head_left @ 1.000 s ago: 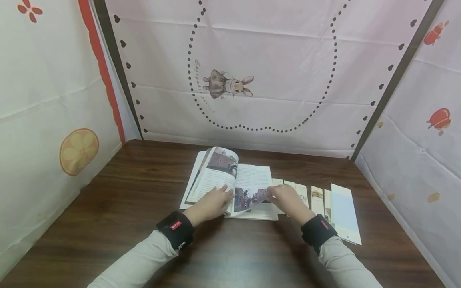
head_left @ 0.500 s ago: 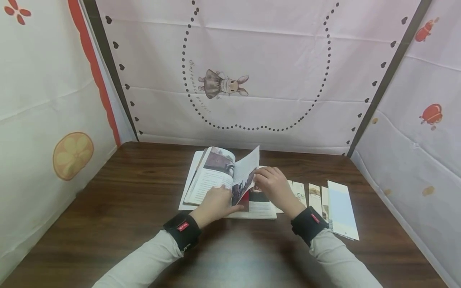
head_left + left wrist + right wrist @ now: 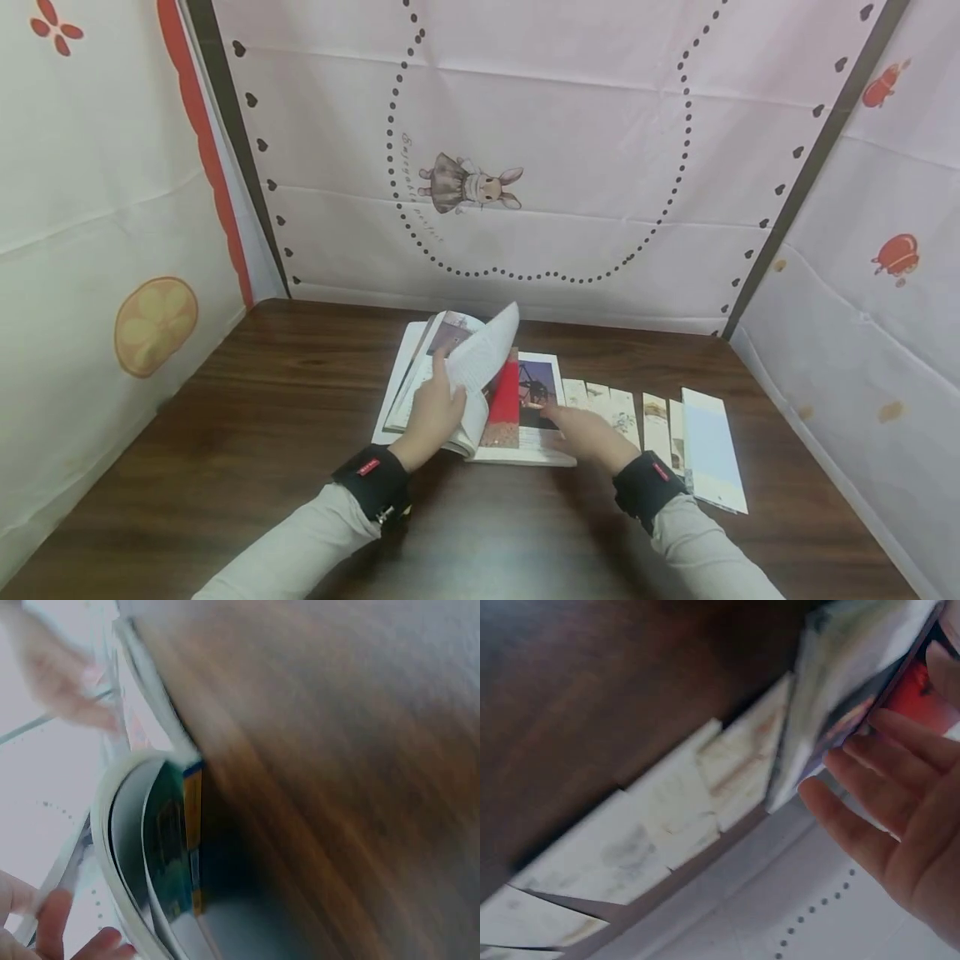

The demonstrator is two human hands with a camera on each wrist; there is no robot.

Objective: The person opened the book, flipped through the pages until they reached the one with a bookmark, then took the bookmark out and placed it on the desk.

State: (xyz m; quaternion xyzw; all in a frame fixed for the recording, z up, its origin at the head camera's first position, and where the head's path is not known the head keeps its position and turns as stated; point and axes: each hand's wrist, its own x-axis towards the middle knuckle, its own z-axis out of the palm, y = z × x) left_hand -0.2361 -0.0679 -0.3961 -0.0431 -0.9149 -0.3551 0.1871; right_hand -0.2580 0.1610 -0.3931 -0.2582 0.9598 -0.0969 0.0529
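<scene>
A thick book (image 3: 536, 440) lies open, its left pages bulging upward. One loose page (image 3: 483, 354) stands curved over the left side. My left hand (image 3: 431, 417) rests on the left pages, index finger extended beside the curved page; in the left wrist view its fingertips (image 3: 54, 919) are at the page edge. Along the inner side of the right page lies a red strip (image 3: 506, 404) with a patterned lower end, like a bookmark. My right hand (image 3: 592, 433) reaches over the right page near its dark photo (image 3: 536, 385), its fingers (image 3: 851, 817) extended and spread, holding nothing.
Right of the book, pale printed cards (image 3: 624, 411) lie in a row, with more cards (image 3: 656, 421) and a longer blue-and-white card (image 3: 715, 450) farther right. A white sheet (image 3: 393, 383) shows under the book's left side. Fabric walls surround the brown table (image 3: 262, 467).
The photo page my right hand was lifting has swung over to the left, uncovering the red strip. My right hand has let go and moved back right; my left index finger now extends upward.
</scene>
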